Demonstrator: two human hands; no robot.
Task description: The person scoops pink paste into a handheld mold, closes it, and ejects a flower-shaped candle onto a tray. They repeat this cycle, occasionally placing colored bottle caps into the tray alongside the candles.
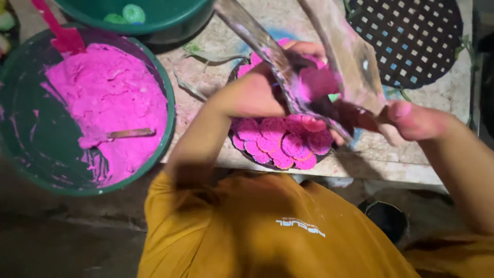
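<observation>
Your left hand (257, 92) curls its fingers around a long, blurred strip (267, 56) above the tray of pink patterned discs (280, 144) on the counter (406, 159). Your right hand (417, 121) pinches the strip's other end, and the green tub of pink paste (103, 98) sits well left.

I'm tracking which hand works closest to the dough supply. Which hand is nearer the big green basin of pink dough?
Left. The left hand is over the tray of pink discs, beside the green basin; the right hand is farther off.

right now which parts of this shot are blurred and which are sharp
Head view: both hands, left and right, and the long tongs-like tool smear with motion blur; the pink dough in the green tub stays fairly sharp; the bottom left corner falls into dark shadow.
</observation>
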